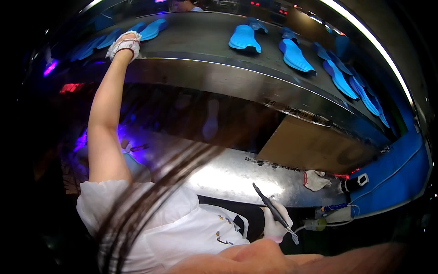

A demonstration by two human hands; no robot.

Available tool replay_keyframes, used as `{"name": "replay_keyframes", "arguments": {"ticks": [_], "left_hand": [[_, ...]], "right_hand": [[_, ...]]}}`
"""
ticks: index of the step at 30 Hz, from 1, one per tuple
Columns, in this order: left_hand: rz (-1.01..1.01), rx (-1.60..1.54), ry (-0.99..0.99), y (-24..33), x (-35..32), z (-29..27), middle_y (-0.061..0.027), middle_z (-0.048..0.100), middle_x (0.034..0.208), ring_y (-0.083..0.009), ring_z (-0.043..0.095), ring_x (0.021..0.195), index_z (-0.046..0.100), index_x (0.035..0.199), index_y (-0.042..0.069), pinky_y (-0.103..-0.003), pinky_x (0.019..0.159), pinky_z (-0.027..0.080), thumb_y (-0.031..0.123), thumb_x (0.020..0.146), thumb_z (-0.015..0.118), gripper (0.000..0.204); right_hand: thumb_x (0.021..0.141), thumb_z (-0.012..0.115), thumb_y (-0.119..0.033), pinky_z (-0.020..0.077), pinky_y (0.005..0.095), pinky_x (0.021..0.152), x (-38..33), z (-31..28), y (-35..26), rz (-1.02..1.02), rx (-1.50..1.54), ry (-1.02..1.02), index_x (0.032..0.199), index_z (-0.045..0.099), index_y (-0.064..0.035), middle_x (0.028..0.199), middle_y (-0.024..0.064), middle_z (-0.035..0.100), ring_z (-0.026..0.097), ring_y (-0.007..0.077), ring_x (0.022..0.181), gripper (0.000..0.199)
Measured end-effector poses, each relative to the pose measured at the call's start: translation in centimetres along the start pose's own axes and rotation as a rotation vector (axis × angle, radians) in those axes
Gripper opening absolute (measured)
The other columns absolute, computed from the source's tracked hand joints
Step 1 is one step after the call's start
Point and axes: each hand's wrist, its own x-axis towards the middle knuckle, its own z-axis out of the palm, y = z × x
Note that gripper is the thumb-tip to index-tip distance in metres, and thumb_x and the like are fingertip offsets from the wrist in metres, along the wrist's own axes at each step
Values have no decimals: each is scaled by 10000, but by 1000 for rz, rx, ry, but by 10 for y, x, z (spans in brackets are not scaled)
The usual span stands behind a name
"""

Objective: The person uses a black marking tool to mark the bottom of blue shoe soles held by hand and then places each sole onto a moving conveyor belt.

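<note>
My left arm reaches far up and left over a dark conveyor belt. My left hand, in a white glove, is at the lower end of a blue shoe sole. Its fingers are hidden, so a grip on the sole cannot be made out. Low on the right, my right hand, also in white, is closed round a slim black-handled brush. The pale tip of the brush points down and the handle end points up and left. More blue soles lie left of my left hand.
Several blue soles lie along the belt's right half. Under the belt are a metal worktop, a brown cardboard sheet, a loose white glove and a black cylindrical object. A cable runs along a blue panel. Strands of hair cross the view.
</note>
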Motion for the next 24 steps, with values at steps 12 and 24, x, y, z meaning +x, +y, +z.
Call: {"name": "replay_keyframes", "arguments": {"ticks": [12, 24], "left_hand": [[798, -1220, 716, 103, -223, 35, -91, 654, 1082, -197, 646, 968, 635, 966, 19, -326, 884, 526, -17, 862, 725, 142], [1522, -1537, -490, 162, -473, 237, -230, 527, 1331, -385, 567, 1175, 631, 972, 79, -459, 942, 494, 42, 636, 839, 397]], "right_hand": [[941, 593, -78, 504, 214, 596, -10, -15, 12, 301, 162, 340, 1106, 603, 33, 922, 110, 670, 643, 124, 785, 200], [909, 634, -39, 467, 187, 483, -13, -50, 54, 477, 393, 843, 1073, 618, 20, 807, 70, 643, 588, 81, 603, 175]]}}
